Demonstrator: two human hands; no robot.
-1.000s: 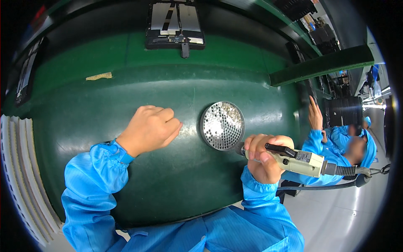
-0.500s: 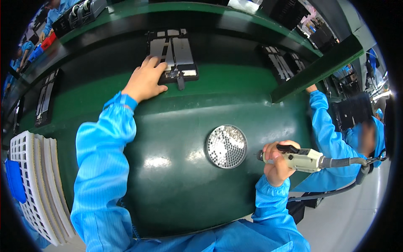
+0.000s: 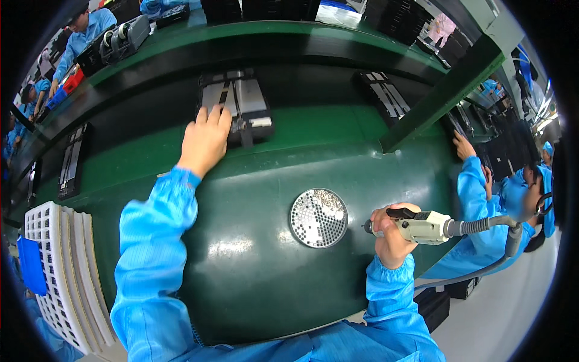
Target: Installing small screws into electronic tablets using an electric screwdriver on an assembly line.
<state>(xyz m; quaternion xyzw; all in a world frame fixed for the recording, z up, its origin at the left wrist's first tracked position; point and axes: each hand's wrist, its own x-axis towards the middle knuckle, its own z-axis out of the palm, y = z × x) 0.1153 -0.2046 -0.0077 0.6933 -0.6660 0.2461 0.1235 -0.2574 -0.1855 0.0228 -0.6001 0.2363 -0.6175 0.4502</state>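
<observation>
A green bench (image 3: 265,289) was seen from above, with positions given from the round dish (image 3: 318,218) near its middle. A stack of white trays (image 3: 66,271) was placed at nine o'clock. At eleven o'clock, a flat opened device (image 3: 250,99) was partly covered by the extended fingers of the left hand (image 3: 204,142); whether its edge was gripped could not be told. At three o'clock, a power screwdriver (image 3: 428,229) was clasped in the right hand (image 3: 392,238), its tip held apart from the dish. Small shiny pieces (image 3: 329,199) were contained in the dish.
</observation>
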